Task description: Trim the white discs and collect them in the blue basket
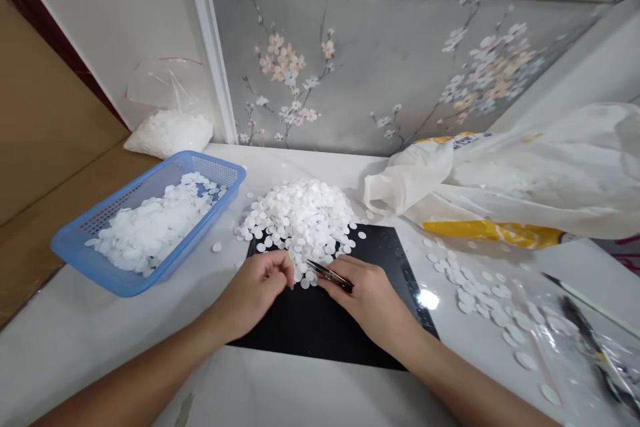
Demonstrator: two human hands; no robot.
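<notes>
A heap of small white discs [305,213] lies on the table and over the back part of a black mat [320,327]. My right hand [367,290] holds dark pointed tweezers [333,275], whose tips reach left to the heap's front edge. On the left, my left hand [263,287] is over the mat's left side with its fingers curled and pressed together beside the front discs. Anything between those fingertips is too small to make out.
A blue basket [200,237] with more discs stands at the left, a clear bag of white pieces [173,133] behind it. At the right lie a white plastic bag [500,180], scattered discs [480,293], and black-handled tools [590,333] on clear plastic.
</notes>
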